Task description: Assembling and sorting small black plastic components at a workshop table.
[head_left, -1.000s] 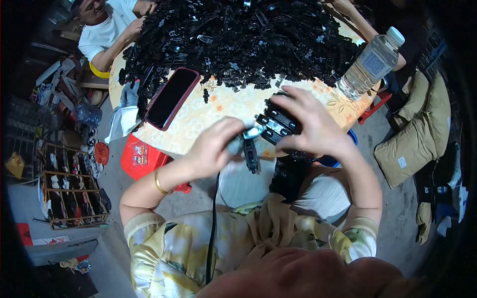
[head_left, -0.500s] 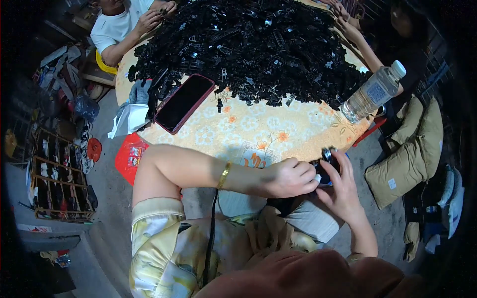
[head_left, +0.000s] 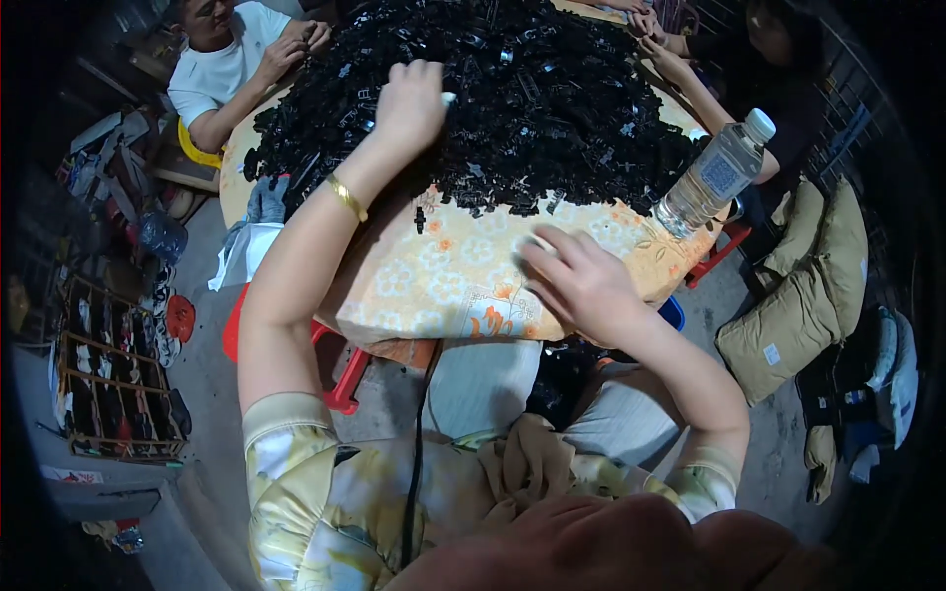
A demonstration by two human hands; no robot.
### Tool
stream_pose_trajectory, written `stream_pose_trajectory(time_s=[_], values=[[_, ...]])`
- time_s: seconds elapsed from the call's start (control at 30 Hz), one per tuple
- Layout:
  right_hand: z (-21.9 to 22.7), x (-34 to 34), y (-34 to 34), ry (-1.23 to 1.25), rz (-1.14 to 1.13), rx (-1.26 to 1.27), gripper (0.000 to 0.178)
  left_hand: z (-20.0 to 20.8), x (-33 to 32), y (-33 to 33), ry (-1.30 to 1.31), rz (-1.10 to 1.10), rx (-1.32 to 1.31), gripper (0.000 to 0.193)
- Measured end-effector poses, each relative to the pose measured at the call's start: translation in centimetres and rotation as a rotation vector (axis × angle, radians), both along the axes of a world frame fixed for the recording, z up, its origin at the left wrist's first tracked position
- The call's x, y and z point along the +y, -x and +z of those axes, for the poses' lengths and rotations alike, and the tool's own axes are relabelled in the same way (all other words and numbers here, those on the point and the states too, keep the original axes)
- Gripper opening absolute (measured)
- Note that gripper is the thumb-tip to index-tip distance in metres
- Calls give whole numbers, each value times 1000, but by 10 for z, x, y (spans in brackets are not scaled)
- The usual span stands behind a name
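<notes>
My left hand point(head_left: 412, 110) reaches out over a large heap of small black plastic clip-like parts point(head_left: 552, 118) on the round table. Its fingers bend down toward the heap, their tips hidden; a white cover shows on one digit. A gold band point(head_left: 348, 197) circles the left wrist. Above the near part of the flowered tablecloth point(head_left: 414, 281) hovers my right hand point(head_left: 583, 283), fingers bent and apart, slightly blurred, with nothing visible in them. One loose black part point(head_left: 421, 219) lies on the cloth in front of the heap.
A clear bottle point(head_left: 714, 172) stands at the table's right edge. Grey gloves point(head_left: 266, 202) and white paper point(head_left: 244, 256) lie at the left edge. Two people sit across, their hands at the heap. Black items point(head_left: 560, 379) sit between my knees; stuffed tan bags point(head_left: 788, 315) stand right.
My hands were together at the right near edge around a small dark object. They have parted: the left reached to the heap, its arm now covering the phone; the right moved left over the cloth.
</notes>
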State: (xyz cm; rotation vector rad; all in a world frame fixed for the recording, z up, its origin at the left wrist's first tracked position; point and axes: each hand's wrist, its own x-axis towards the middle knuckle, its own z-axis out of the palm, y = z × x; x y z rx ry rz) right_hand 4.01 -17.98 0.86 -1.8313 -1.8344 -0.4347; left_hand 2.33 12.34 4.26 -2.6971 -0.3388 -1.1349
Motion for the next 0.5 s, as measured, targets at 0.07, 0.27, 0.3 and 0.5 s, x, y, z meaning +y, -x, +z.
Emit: stream_pose_trajectory(time_s=[0.07,0.27,0.3,0.5], values=[[-4,35,-4,-11,8,-46,36,-8,28,-10,16,73,-1,24],[-26,71,-44,105,-162,-206,19,-6,28,-13,204,46,182,29],[-28,67,-48,102,-161,-206,19,-7,26,-11,202,48,182,29],[-27,36,-59,-5,-89,-132,17,-10,-51,-11,275,-185,-148,25]])
